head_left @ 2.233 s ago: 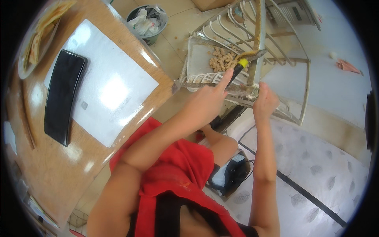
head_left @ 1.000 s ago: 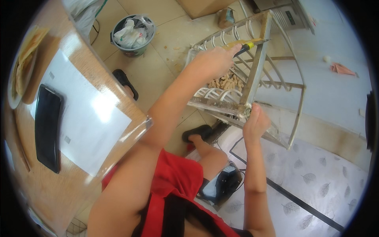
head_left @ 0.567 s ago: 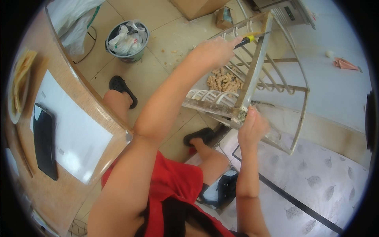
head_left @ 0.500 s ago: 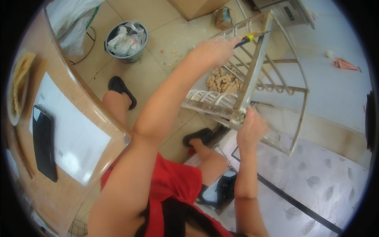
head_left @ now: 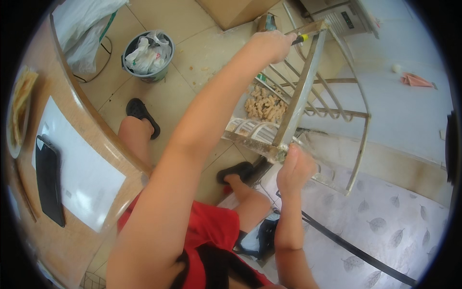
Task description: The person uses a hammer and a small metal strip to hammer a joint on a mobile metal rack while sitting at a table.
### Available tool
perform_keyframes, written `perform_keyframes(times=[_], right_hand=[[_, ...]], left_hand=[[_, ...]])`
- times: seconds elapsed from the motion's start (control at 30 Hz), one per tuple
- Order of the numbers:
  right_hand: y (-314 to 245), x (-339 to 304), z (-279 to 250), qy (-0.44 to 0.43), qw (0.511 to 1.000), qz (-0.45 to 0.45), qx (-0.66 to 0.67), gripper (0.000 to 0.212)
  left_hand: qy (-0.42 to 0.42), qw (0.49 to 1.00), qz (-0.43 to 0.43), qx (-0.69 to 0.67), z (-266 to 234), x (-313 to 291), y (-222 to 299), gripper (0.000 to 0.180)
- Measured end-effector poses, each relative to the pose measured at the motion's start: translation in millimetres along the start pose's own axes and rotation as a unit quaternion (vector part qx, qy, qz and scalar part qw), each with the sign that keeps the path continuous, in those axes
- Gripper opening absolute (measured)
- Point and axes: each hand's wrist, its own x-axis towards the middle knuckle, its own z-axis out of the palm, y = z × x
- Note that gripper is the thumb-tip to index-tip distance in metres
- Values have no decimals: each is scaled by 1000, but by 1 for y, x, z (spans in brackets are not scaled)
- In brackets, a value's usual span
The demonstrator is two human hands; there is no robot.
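A metal corner rack (head_left: 308,91) with curved bars lies tilted on the tiled floor in front of me. My left hand (head_left: 270,44) reaches far out to the rack's top corner and is closed on a tool with a yellow and black handle (head_left: 302,37). My right hand (head_left: 294,166) grips the rack's lower corner where the upright bar meets the shelf frame. A pile of ginger roots (head_left: 264,105) lies behind the rack's bars.
A wooden table (head_left: 57,212) at left carries a white sheet (head_left: 82,168), a black tablet (head_left: 49,180) and a plate of food (head_left: 20,108). A grey bin with a plastic bag (head_left: 147,54), a cardboard box (head_left: 236,9) and black slippers (head_left: 140,114) are on the floor.
My view has shifted so the table slid further left. The left hand moved up from the rack's shelf to its top corner with the tool. The right hand stays on the lower corner.
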Motion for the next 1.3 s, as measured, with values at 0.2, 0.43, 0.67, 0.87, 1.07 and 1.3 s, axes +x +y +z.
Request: perform_keyframes(times=[0.2, 0.43, 0.67, 0.87, 1.07, 1.3], right_hand=[[-3, -5, -4, 8, 1000, 1, 26, 28], [-1, -8, -5, -5, 1000, 0, -18, 27], [6, -18, -4, 26, 1000, -13, -3, 26], [1, -15, -3, 22, 999, -27, -14, 28], [-8, -11, -9, -11, 1000, -5, 3, 28], [0, -11, -2, 38, 999, -24, 7, 21]], left_hand=[[71, 997, 5, 32, 11, 49, 3, 47], [88, 932, -139, -322, 59, 22, -39, 48], [155, 833, -287, -447, 123, -65, -117, 26], [302, 743, -261, -537, 140, -32, -111, 24], [426, 770, -70, -470, 99, 125, -68, 31], [247, 815, -127, -509, 122, 157, -86, 20]])
